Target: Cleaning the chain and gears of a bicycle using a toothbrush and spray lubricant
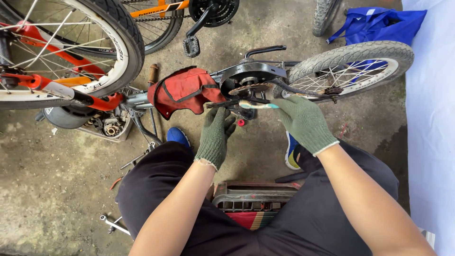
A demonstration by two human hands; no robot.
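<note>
Down by the crank, both gloved hands work at a small upturned bicycle lying on the concrete floor (pixel 47 189); the right hand (pixel 303 122) is closed around a pale-handled brush (pixel 256 105), its tip at the rusty chainring (pixel 250 88); the left hand (pixel 215 135), fingers curled, grips a dark part just below the chainring, though what exactly I cannot tell; a red cloth (pixel 185 90) drapes the frame beside it.

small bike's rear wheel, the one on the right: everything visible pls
The rear wheel is small, with a knobby grey-tan tyre, a white rim with blue lettering and thin metal spokes. It lies tilted, up off the concrete floor, on the upturned bike. A rusty chain runs to its hub. The right hand is just below it, not touching.
</note>
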